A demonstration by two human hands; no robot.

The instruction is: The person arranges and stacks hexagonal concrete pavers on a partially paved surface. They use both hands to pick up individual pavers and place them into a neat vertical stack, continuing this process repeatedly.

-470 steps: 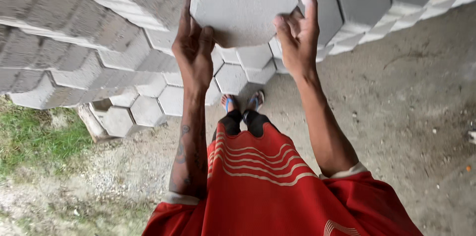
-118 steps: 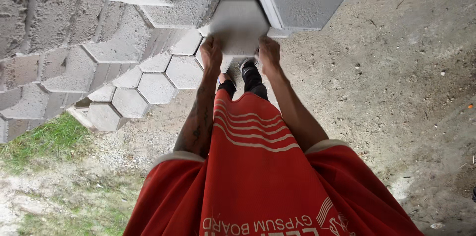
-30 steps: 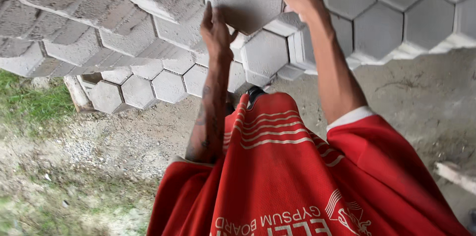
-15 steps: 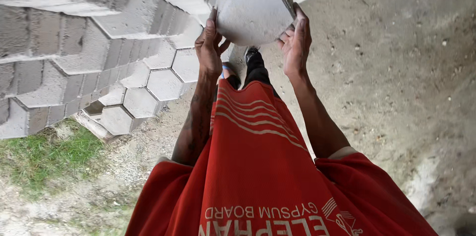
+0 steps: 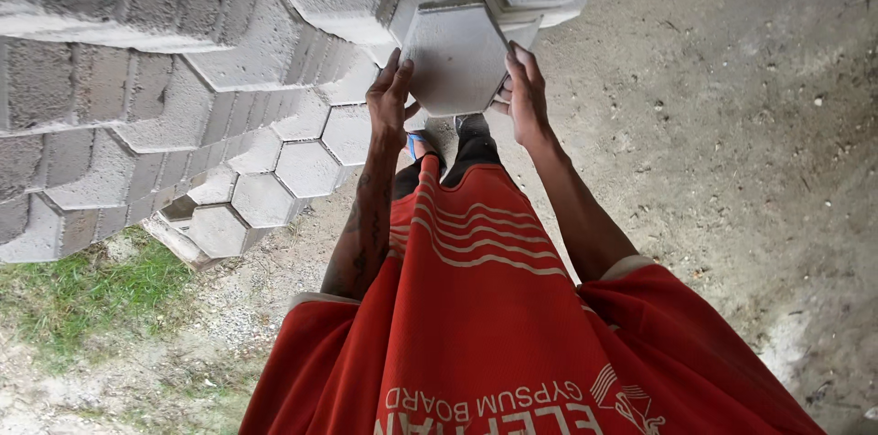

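I hold a grey hexagonal concrete paving block (image 5: 455, 55) in front of me with both hands, its flat face turned toward me. My left hand (image 5: 391, 98) grips its left edge and my right hand (image 5: 524, 96) grips its right edge. The block is right against a tall stack of the same hexagonal blocks (image 5: 229, 78). Below my arms I see my red shirt (image 5: 485, 307), dark trousers and feet.
The stacked blocks fill the left and top of the view, stepping down toward the ground at the left (image 5: 265, 197). A bare dirt floor (image 5: 732, 124) lies to the right. A grass patch (image 5: 82, 289) and gravel lie at the lower left.
The block has tilted so its flat hexagonal face shows instead of its side. It now sits closer to the stack, and both hands stay on its edges.
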